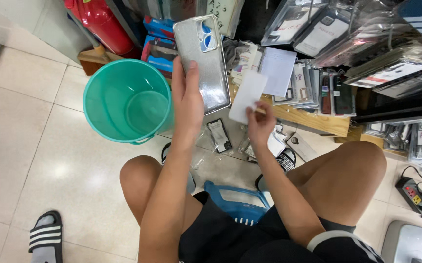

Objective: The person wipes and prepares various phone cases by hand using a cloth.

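My left hand (187, 100) holds a silver glittery phone case (202, 61) upright by its lower left edge, its camera cutout at the top. To its right, my right hand (260, 124) pinches a white rectangular card (248, 96) between the fingertips. Both hands are raised above the tiled floor, in front of my bare knees. I sit on a blue plastic stool (235, 202).
An empty green plastic bucket (105, 122) stands to the left of the hands. Loose packaged cases (219, 135) lie on the floor beneath them. A wooden shelf (313, 119) with several packaged phone cases runs along the right. A black-and-white sandal (45, 237) lies at lower left, a power strip (415, 195) at lower right.
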